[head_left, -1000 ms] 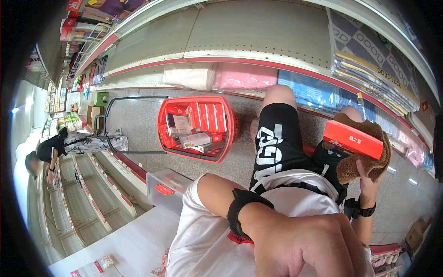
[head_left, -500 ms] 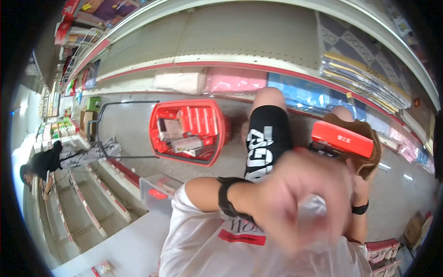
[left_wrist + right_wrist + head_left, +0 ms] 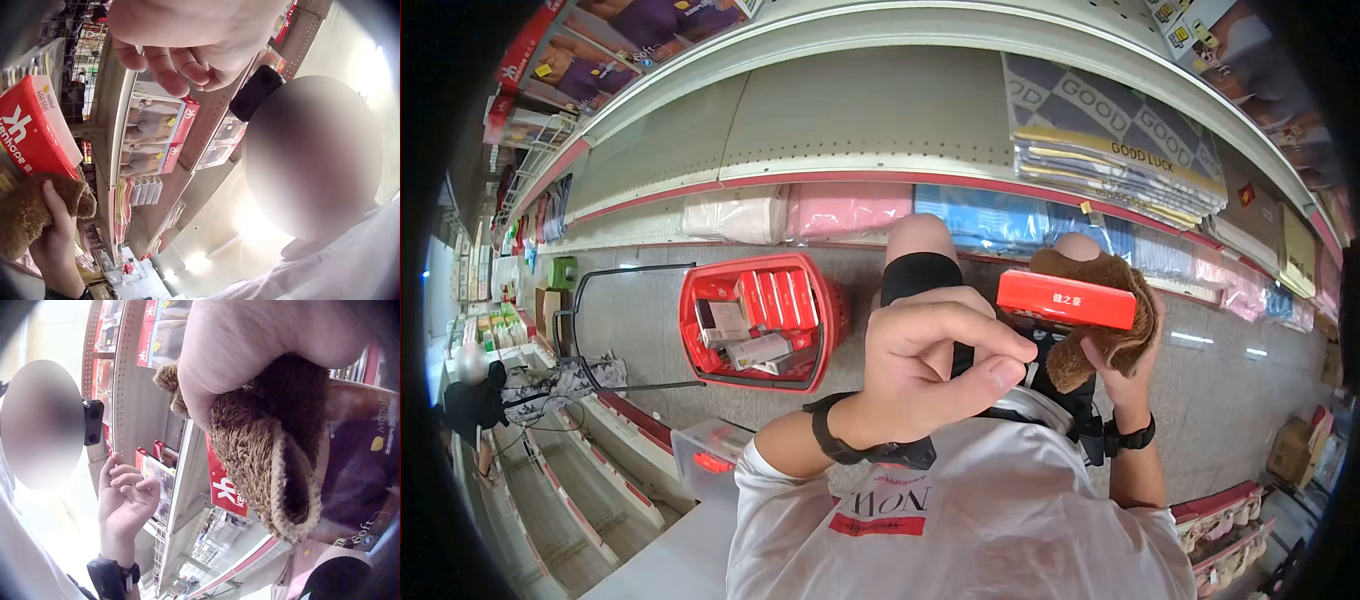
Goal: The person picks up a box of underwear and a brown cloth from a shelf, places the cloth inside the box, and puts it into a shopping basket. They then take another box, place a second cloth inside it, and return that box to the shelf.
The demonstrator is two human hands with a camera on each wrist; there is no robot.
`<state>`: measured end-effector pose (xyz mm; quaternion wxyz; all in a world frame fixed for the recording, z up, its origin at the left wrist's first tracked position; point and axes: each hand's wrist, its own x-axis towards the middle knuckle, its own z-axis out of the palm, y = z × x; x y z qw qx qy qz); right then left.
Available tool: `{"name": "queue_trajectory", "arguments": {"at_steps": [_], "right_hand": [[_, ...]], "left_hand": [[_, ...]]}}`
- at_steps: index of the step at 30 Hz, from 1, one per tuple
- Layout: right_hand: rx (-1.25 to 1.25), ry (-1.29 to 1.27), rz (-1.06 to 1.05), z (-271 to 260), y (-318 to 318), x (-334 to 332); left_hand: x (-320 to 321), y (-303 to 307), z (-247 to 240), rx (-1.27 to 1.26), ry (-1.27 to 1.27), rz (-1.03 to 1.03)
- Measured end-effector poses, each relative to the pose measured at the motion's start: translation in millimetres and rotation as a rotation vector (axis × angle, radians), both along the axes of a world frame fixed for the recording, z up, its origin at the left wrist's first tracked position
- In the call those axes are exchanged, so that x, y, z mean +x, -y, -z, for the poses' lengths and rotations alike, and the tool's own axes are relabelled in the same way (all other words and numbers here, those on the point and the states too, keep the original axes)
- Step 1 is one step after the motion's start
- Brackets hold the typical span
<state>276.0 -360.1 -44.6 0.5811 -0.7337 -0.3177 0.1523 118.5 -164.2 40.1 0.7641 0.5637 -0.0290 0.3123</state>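
My left hand [image 3: 940,355] is raised in front of my chest, left of a red box [image 3: 1067,300]. Its thumb and index finger come close at the tips, the other fingers curl in, and nothing shows between them. On the right, my right hand [image 3: 1128,368] grips a fuzzy brown towel [image 3: 1135,300], thumb over its folds. The box lies against the towel, its white-lettered red side up. In the right wrist view the towel [image 3: 262,469] hangs folded under my curled hand [image 3: 262,344], and the box's printed front [image 3: 356,462] shows behind it.
A red shopping basket [image 3: 832,325] with several boxes stands on the floor to the left. Shelves ahead hold bagged pink cloth [image 3: 845,210], blue packs [image 3: 980,218] and folded patterned towels [image 3: 1115,160]. Another person [image 3: 475,400] is at the far left, by low shelving [image 3: 550,480].
My left hand has moved from close to the head camera, down and away toward the box, its thumb and index finger coming together. The right hand keeps holding the towel and box.
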Motion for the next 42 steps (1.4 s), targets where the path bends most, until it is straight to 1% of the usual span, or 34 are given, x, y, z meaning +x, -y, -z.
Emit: {"name": "queue_trajectory", "arguments": {"at_steps": [4, 6, 11, 13, 18, 22, 24, 26, 28, 30, 31, 33, 35, 37, 38, 40, 41, 42], "right_hand": [[0.015, -0.008, 0.002, -1, 1, -1], [0.023, -0.011, 0.004, 0, 2, -1], [0.028, -0.011, -0.001, 1, 2, -2], [0.044, -0.051, 0.008, -1, 1, -4], [0.045, -0.039, 0.003, 2, 3, -3], [0.043, -0.039, -0.002, 0, 3, -3], [0.051, -0.044, -0.004, 1, 3, -3], [0.059, -0.049, -0.005, 3, 3, -3], [0.037, -0.002, -0.009, 4, 5, -2], [0.035, 0.009, -0.005, 2, 6, -2], [0.037, 0.015, -0.005, 3, 4, -2], [0.025, 0.026, 0.007, 4, 5, -2], [0.01, 0.021, 0.006, 7, 4, -1], [-0.031, 0.045, 0.033, 8, 9, -3], [0.018, -0.013, 0.043, 9, 7, -6], [0.015, -0.004, 0.032, 11, 7, -6], [0.003, 0.015, 0.03, 12, 8, -6], [-0.014, 0.04, 0.041, 14, 10, -6]], "left_hand": [[-1, 1, -1, 0.03, -0.012, -0.014], [-1, 3, 0, -0.035, 0.004, -0.036], [-1, 4, -3, -0.068, -0.001, -0.022], [0, 4, -4, -0.09, 0.006, -0.021], [0, 4, -5, -0.055, 0.002, -0.015], [-1, 4, -5, -0.078, -0.009, -0.012], [0, 5, -5, 0.001, -0.024, -0.026], [0, 5, -5, 0.006, -0.022, -0.027], [0, 6, -6, 0.01, -0.02, -0.03], [-2, 6, -10, -0.023, -0.05, 0.002], [-2, 7, -13, -0.033, -0.02, 0.025], [-4, 6, -25, 0.003, 0.07, 0.203], [-4, 14, -36, -0.057, 0.264, 0.378], [-8, 24, -56, -0.2, 0.294, 0.476], [-7, 29, -63, -0.197, 0.269, 0.449], [4, 39, -72, -0.407, 0.641, 0.511], [1, 38, -69, -0.405, 0.636, 0.507], [-4, 36, -64, -0.377, 0.517, 0.577]]}}
